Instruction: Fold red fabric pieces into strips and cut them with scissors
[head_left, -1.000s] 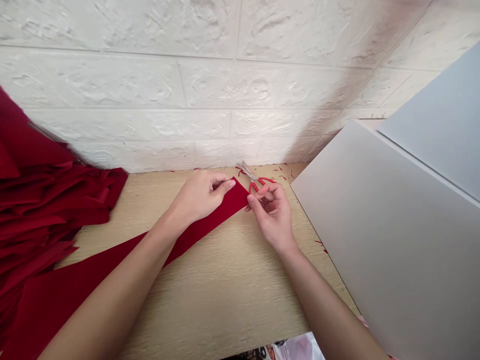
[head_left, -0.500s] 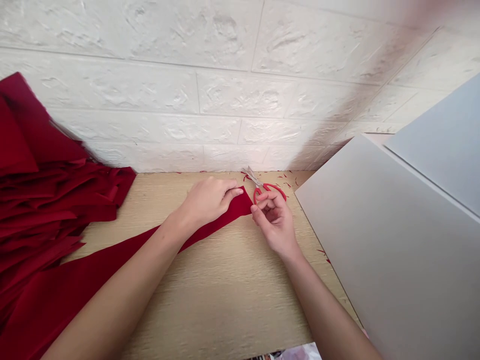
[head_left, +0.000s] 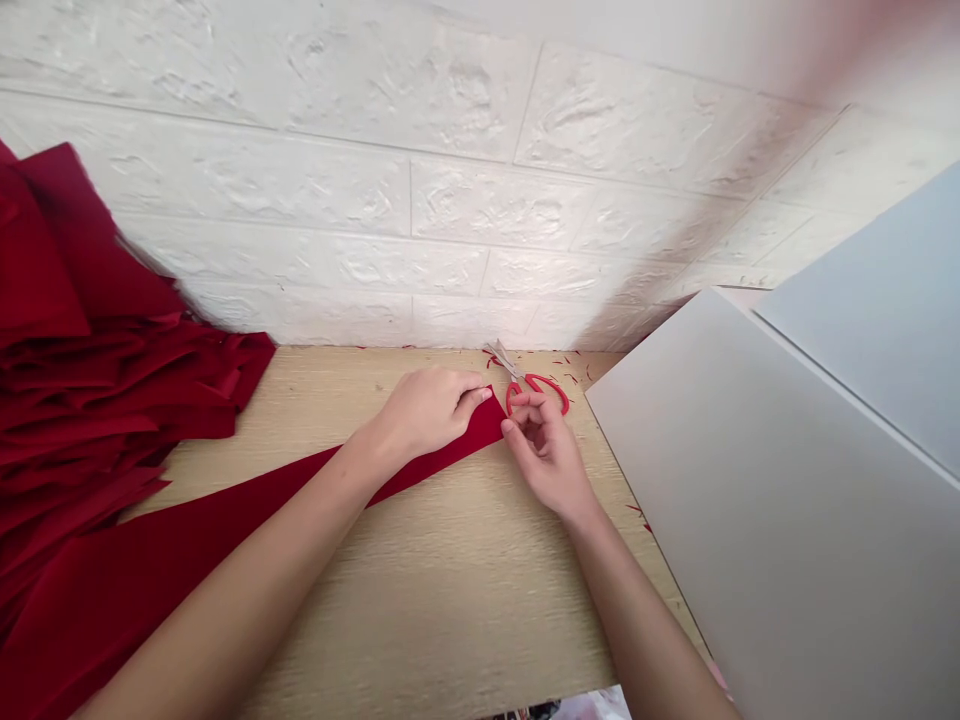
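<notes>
Looking down, we saw a white brick-textured wall behind a pale wood-grain table, with a heap of red cloth at left. A long cloth strip ran diagonally from lower left to a point at centre. Our left hand pressed on it, fingers together, while our right hand curled its fingers through the loops of red-handled scissors.

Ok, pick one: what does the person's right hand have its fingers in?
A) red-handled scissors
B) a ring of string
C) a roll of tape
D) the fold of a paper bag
A: the right hand has its fingers in the loops of the red-handled scissors, whose metal blades point away from the person.
</notes>
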